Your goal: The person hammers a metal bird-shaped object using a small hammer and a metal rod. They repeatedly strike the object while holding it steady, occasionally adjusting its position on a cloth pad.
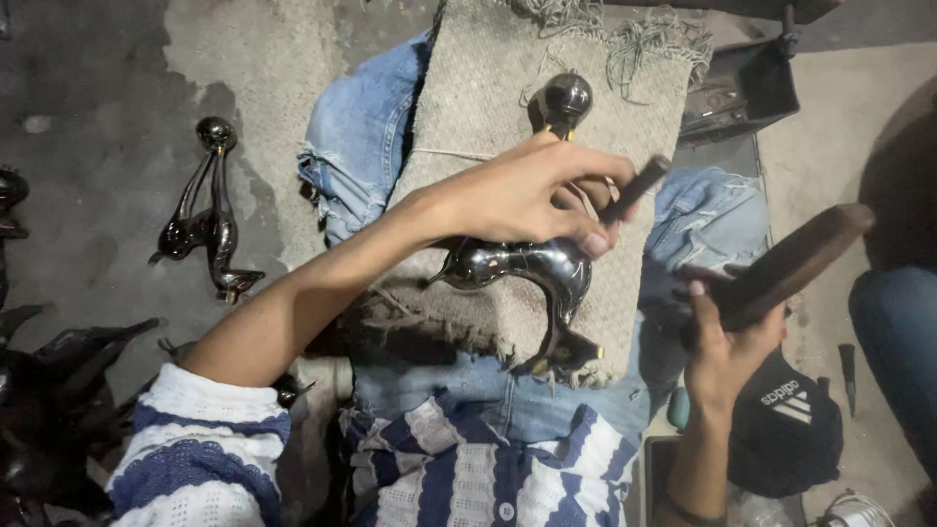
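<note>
Left hand (pixel 527 195) on figurine (pixel 527 268) — right hand (pixel 722 342), mallet (pixel 791 263)

The left hand (pixel 522 195) covers the middle of the shiny dark metal figure (pixel 532 268), so how its round knob (pixel 566 98) joins the body cannot be told. The thin tool (pixel 636 187) in that hand shows only its dark end; its tip is hidden behind the fingers. The wooden block (pixel 795 262) in the right hand (pixel 722 351) is blurred. At the left edge, a heap of dark pieces (pixel 49 390) is cut off and too dim to make out. The dark tray (pixel 742 88) at upper right holds small, unreadable contents.
</note>
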